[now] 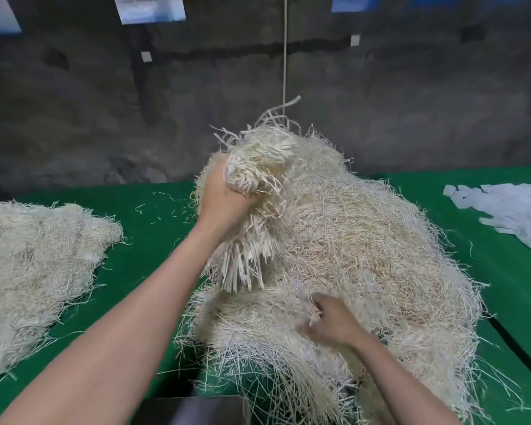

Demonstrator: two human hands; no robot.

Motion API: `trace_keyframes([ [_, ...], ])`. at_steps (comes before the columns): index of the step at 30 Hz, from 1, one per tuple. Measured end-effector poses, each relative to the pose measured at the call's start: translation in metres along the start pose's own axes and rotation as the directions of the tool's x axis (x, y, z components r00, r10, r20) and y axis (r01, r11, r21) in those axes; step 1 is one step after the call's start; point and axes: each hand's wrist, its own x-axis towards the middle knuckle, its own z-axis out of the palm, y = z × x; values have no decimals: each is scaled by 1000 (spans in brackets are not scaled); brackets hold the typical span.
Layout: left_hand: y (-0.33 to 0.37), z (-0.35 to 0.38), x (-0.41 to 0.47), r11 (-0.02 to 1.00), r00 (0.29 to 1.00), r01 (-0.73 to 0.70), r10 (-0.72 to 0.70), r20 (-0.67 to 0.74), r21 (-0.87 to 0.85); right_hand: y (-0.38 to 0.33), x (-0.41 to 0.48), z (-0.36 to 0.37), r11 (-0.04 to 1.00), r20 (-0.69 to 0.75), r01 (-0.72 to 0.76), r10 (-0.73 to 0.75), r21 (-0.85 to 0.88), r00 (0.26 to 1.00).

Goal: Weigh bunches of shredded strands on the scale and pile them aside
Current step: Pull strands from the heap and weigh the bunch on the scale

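Gripping a thick bunch (258,179) of pale shredded strands, the left hand (224,194) holds it up over the near-left slope of the big heap (365,240), cut ends hanging down like a fringe. Left arm stretched forward, wrist bent, fingers wrapped tight round the bunch. Lower down, the right hand (331,323) sits knuckles-up on the heap, curled fingers pinching a few strands. The heap spills over the table's near edge beside a dark box (190,411). A bare strip of green cloth (154,222), flecked with stray strands, separates it from the flatter side pile (34,262) at left. Far right, well apart, lie white paper slips (509,210).
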Motion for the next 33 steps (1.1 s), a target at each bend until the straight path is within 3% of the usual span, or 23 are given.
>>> trace_keyframes([
  [3,-6,14,-8,988,988,122,-113,105,-90,-59,5,-56,974,-243,225,-209,40,947],
  [5,-4,17,-9,974,978,178,-160,137,-139,-89,4,-84,944,-298,312,-270,105,916],
  [9,6,25,-14,969,978,161,-131,159,-190,-115,-5,-77,957,73,157,-180,245,981],
  [11,6,22,-19,997,983,10,4,181,-73,-112,-1,-58,943,78,90,-121,319,990],
  [12,4,18,-22,994,968,-91,75,239,58,-106,2,-52,891,54,16,-46,454,998],
  [13,-1,13,-25,967,934,-170,97,344,190,-99,3,-51,757,33,-73,67,649,997],
  [14,-7,10,-27,927,884,-215,51,465,306,-88,5,-51,540,43,-126,163,832,986],
  [16,-23,8,-31,831,792,-244,-127,597,500,-79,1,-57,24,114,-123,245,992,963],
  [17,-28,8,-33,799,779,-225,-196,595,558,-80,-2,-59,-109,155,-133,233,985,960],
  [18,-32,9,-36,796,779,-189,-235,581,575,-82,-2,-57,-141,179,-152,204,978,962],
  [20,-36,11,-40,858,807,-83,-240,539,506,-92,-2,-53,-73,173,-164,150,984,973],
  [23,-44,12,-43,944,908,-59,-84,410,325,-92,-4,-47,-128,205,-202,6,971,979],
  [25,-46,8,-40,953,971,-141,80,225,269,-82,-6,-42,-1,193,-195,-143,981,971],
  [27,-48,-3,-33,933,981,-192,193,28,304,-63,-5,-33,123,230,-207,-215,971,949],
  [29,-55,-16,-29,902,977,-167,207,-59,398,-44,-8,-19,328,290,-244,-100,913,952],
  [31,-62,-25,-31,891,982,-152,187,-41,427,-33,-7,-11,493,195,-206,74,845,978],
  [33,-62,-30,-37,885,986,-161,167,26,436,-43,-4,-18,452,-47,3,86,892,995],
])
